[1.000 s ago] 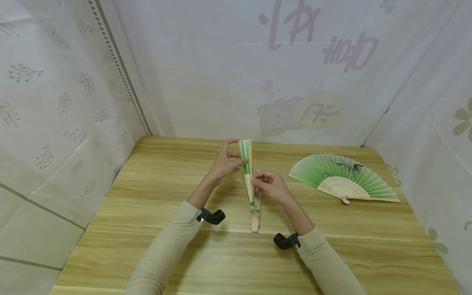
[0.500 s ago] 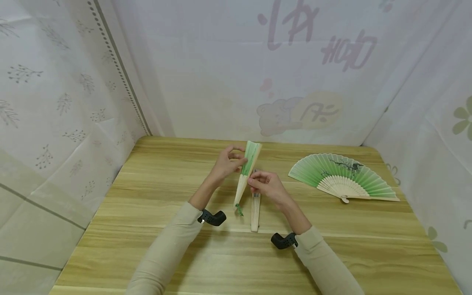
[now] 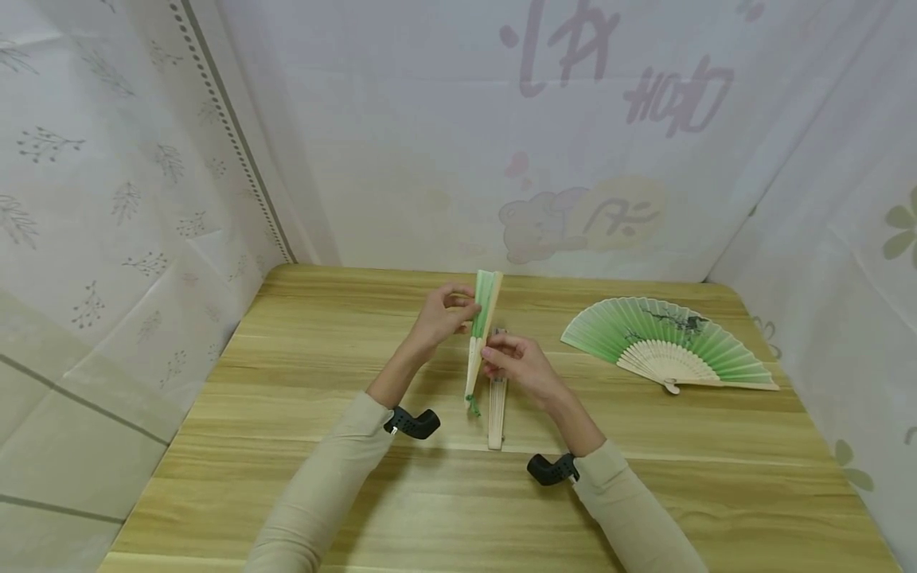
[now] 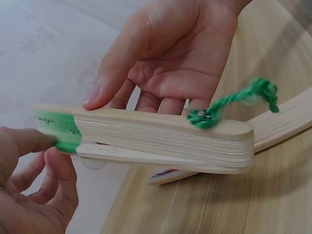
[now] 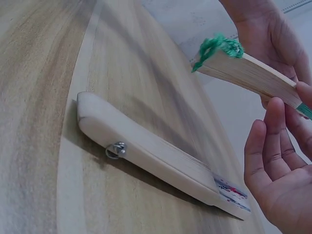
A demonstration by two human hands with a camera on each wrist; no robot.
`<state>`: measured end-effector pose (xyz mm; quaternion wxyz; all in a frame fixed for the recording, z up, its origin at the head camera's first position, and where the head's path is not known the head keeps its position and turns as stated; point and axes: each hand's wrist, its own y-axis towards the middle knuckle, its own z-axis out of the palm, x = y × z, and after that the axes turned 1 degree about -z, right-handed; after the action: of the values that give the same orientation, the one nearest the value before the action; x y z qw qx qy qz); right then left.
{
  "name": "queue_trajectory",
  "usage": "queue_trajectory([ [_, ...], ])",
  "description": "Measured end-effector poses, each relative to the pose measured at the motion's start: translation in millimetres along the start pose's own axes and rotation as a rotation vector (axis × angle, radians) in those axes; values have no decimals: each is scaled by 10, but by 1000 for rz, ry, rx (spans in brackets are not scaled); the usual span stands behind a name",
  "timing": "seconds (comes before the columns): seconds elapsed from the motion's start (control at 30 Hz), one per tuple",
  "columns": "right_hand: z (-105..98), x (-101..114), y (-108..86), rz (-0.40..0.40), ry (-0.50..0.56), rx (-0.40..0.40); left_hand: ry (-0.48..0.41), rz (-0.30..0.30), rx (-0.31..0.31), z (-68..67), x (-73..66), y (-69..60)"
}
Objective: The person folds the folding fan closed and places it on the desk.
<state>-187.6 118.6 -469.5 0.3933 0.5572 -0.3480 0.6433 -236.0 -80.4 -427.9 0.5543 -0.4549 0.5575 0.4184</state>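
Note:
Between both hands a nearly folded green hand fan (image 3: 483, 318) is held up off the table, its pale ribs pointing down toward me. A green cord (image 4: 243, 102) is tied at its pivot end. My left hand (image 3: 438, 318) pinches the green leaf part from the left. The right hand (image 3: 526, 362) grips the ribs from the right, thumb on the outer stick. Below lies a second folded fan (image 5: 146, 151), with pale ribs, a metal ring at its pivot and a printed leaf; the right hand partly covers it in the head view.
An open green fan (image 3: 669, 342) with a dark branch print lies spread at the right of the wooden table (image 3: 301, 446). Patterned curtains (image 3: 401, 143) hang behind the table and at both sides.
The held fan's pivot end has swung left, away from above the folded fan, then slightly back right. Both hands keep hold of it and have moved only a little.

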Motion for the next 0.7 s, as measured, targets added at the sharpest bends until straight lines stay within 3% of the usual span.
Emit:
queue_trajectory([
  [0.37, -47, 0, -10, 2, 6, -45, 74, -109, 206, -82, 58, -94],
  [0.7, -64, 6, -41, -20, -81, -55, 116, -21, 188, -33, 124, -150],
])
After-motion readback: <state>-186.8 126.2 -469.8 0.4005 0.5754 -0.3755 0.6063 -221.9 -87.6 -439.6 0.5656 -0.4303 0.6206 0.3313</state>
